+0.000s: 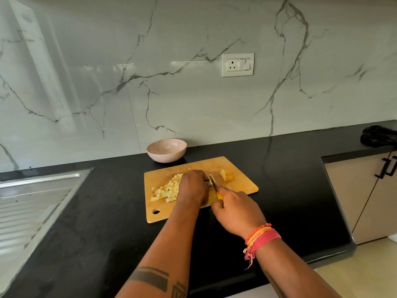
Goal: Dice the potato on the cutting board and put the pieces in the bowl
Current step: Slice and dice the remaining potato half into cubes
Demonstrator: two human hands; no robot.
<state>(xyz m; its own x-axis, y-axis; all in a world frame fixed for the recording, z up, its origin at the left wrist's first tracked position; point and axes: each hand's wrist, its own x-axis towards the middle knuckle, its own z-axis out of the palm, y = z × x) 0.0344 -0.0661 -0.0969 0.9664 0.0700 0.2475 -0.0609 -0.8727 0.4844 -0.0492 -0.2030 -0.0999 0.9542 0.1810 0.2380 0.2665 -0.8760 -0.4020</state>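
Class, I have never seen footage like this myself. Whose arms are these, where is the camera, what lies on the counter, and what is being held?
There is no machine here: a person wears one camera on the head, so it looks forward and down at their own arms. On the black counter lies a wooden cutting board with a pile of diced potato and one uncut potato chunk. The right hand grips a yellow-handled knife. The left hand rests curled beside the blade; what it steadies is hidden. A pink bowl behind the board looks empty. A steel sink sits at the left.

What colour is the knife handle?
Yellow, showing in the right hand on the knife, head view.
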